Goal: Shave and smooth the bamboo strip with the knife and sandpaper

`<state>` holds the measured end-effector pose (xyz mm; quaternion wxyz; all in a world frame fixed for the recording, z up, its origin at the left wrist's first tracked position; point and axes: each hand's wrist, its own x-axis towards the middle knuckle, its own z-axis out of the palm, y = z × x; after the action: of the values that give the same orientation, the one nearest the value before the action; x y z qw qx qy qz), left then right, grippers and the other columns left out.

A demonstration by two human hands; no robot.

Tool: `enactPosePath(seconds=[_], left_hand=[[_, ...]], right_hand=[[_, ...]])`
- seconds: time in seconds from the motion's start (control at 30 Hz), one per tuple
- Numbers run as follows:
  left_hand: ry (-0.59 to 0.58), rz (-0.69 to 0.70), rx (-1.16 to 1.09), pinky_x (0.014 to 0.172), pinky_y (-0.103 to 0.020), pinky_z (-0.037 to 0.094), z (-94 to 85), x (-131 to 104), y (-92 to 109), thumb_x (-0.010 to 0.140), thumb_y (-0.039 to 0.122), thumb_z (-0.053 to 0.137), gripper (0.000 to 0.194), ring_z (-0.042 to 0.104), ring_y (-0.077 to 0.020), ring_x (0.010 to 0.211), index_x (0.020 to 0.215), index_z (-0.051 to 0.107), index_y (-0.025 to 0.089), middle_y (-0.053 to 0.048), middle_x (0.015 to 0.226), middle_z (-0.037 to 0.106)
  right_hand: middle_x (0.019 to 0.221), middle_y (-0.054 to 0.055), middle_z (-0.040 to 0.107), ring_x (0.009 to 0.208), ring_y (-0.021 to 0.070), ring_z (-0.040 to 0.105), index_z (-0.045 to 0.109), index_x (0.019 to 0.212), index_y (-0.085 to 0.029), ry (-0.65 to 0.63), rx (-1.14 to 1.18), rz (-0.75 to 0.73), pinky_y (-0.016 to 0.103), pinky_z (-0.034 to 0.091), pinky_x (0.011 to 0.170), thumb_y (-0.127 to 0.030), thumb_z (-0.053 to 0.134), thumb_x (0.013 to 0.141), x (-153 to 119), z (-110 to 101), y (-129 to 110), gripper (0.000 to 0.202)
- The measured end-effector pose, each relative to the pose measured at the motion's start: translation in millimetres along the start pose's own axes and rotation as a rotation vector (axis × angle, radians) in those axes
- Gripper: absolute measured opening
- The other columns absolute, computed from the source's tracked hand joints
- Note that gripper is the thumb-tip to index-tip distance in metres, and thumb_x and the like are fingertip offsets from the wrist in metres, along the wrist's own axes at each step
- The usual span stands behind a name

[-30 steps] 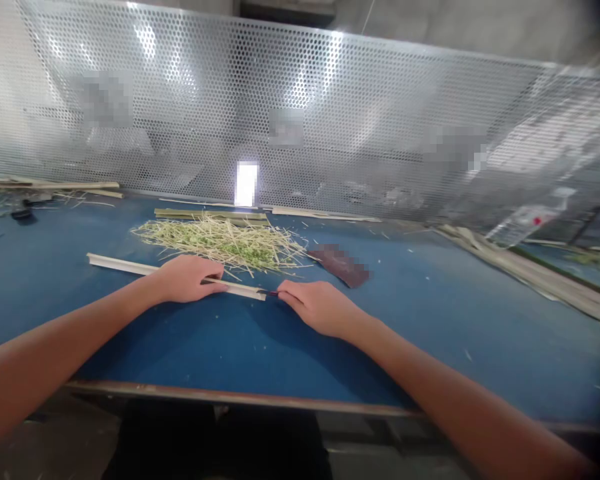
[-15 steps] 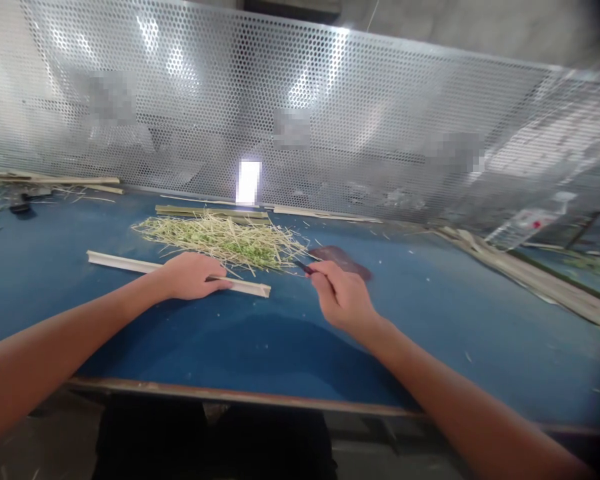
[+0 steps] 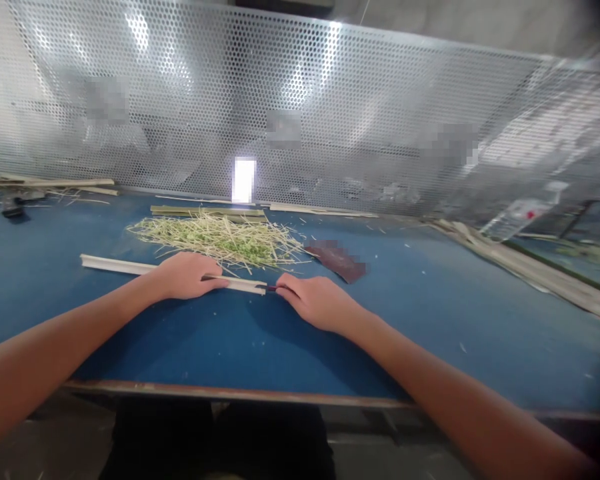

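My left hand [image 3: 193,275] is wrapped round a long pale channel-shaped strip [image 3: 115,266] on the blue table, with a dark piece showing by the thumb. My right hand [image 3: 313,298] grips a thin dark-handled tool [image 3: 271,289], its tip at the right end of the strip. What the tool's tip looks like is too small to tell. Just beyond the hands lies a heap of thin pale and green shavings [image 3: 220,240]. A dark reddish-brown flat piece [image 3: 340,260] rests to the right of the heap.
A perforated metal screen [image 3: 200,120] stands behind the blue table [image 3: 205,353]. Green and pale strips [image 3: 190,211] lie along its foot. At the right are a clear plastic bottle [image 3: 517,219] and long strips [image 3: 545,270]. A small black object [image 3: 13,208] sits at the far left.
My right hand has moved left and slightly down, bringing the dark tool from beside the shavings to the strip's right end. My left hand keeps its hold on the strip.
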<state>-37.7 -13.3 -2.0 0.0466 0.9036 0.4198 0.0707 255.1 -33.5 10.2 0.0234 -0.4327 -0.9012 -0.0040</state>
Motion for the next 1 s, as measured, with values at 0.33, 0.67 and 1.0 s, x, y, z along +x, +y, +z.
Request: enactPosePath(seconds=[0.33, 0.67, 1.0], left_hand=[[0.001, -0.013, 0.036, 0.055, -0.027, 0.029, -0.6, -1.3, 1.0, 0.095, 0.058, 0.028, 0.054, 0.055, -0.0175, 0.069, 0.073, 0.058, 0.02, -0.005, 0.079, 0.063], [0.029, 0.001, 0.021, 0.055, -0.028, 0.031, 0.2, -0.9, 0.9, 0.095, 0.058, 0.03, 0.053, 0.054, -0.0171, 0.067, 0.072, 0.059, 0.02, -0.005, 0.076, 0.062], [0.029, 0.002, 0.027, 0.058, -0.028, 0.034, 0.8, -1.1, 0.2, 0.095, 0.059, 0.028, 0.055, 0.056, -0.0178, 0.071, 0.075, 0.062, 0.02, -0.005, 0.079, 0.063]], right_hand=[[0.088, 0.002, 0.072, 0.074, 0.0195, 0.064, 0.062, 0.099, -0.024, 0.081, 0.152, -0.013, 0.028, 0.038, 0.062, -0.036, 0.033, 0.101, 0.3, -0.4, 0.0, 0.032], [0.077, 0.002, 0.07, 0.067, 0.0194, 0.062, 0.06, 0.096, -0.023, 0.079, 0.206, 0.023, 0.028, 0.035, 0.058, -0.04, 0.037, 0.099, 0.2, -0.6, 1.0, 0.029], [0.095, 0.006, 0.073, 0.079, 0.0213, 0.067, 0.058, 0.106, -0.023, 0.233, 0.411, -0.022, 0.03, 0.048, 0.067, -0.043, 0.046, 0.095, -3.7, 1.4, 7.5, 0.026]])
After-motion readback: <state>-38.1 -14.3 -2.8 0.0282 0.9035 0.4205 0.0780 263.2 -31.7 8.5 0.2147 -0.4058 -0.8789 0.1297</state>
